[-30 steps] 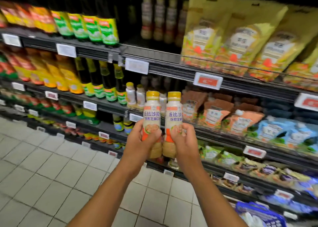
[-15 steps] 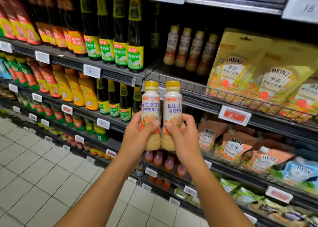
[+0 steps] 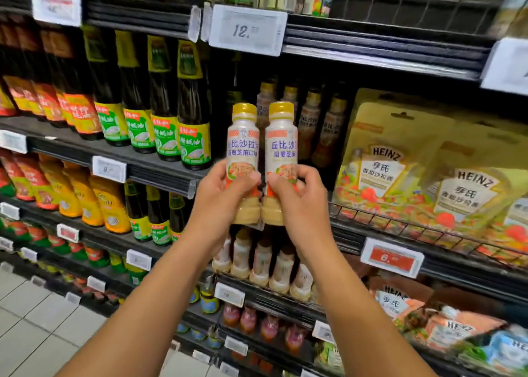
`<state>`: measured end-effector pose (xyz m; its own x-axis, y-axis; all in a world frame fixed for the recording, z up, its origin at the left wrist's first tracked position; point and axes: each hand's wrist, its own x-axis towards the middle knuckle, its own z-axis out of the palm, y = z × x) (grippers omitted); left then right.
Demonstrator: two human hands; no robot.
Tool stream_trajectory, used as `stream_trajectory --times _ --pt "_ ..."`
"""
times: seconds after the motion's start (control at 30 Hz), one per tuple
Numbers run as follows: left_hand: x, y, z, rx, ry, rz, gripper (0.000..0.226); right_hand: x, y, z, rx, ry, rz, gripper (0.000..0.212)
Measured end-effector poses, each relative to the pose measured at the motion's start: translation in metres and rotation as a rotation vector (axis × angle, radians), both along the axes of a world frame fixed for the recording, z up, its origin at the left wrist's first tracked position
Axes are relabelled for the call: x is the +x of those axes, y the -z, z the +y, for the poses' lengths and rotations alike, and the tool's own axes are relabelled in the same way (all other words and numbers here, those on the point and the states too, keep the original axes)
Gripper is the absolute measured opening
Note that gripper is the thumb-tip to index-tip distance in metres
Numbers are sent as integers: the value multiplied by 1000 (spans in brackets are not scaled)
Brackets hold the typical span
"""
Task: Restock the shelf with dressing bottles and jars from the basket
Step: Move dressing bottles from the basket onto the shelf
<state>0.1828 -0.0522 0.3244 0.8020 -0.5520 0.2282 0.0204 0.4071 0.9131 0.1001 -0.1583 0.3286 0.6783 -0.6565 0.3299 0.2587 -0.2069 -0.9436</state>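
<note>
I hold two white dressing bottles with yellow caps upright and side by side before the shelf. My left hand [image 3: 221, 192] grips the left dressing bottle [image 3: 243, 145] and my right hand [image 3: 298, 196] grips the right dressing bottle [image 3: 281, 144], both around the lower label. Behind them, deep on the same shelf level, stand several darker dressing bottles [image 3: 311, 125]. A row of like white bottles [image 3: 261, 265] fills the shelf below my hands. The basket is out of view.
Dark sauce bottles with green labels [image 3: 167, 131] stand left of the gap. Yellow Heinz pouches [image 3: 400, 165] sit behind a wire rail [image 3: 400, 225] on the right. Price tags [image 3: 247, 29] line the shelf edges. Tiled floor [image 3: 34, 328] lies at lower left.
Both hands have risen with the bottles from the lower shelves to the level of the darker dressing bottles, and the shelf has come closer.
</note>
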Motion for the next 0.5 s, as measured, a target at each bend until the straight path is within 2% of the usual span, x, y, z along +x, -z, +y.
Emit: stream_trajectory --times 0.2,0.4,0.5 --pt "36 -16 -24 16 16 -113 36 27 -16 -20 -37 51 7 42" --pt "72 -35 -38 16 58 -205 25 54 -32 -30 -23 130 42 52" --pt "92 -43 -41 56 88 -319 25 66 -38 -37 -13 113 53 45"
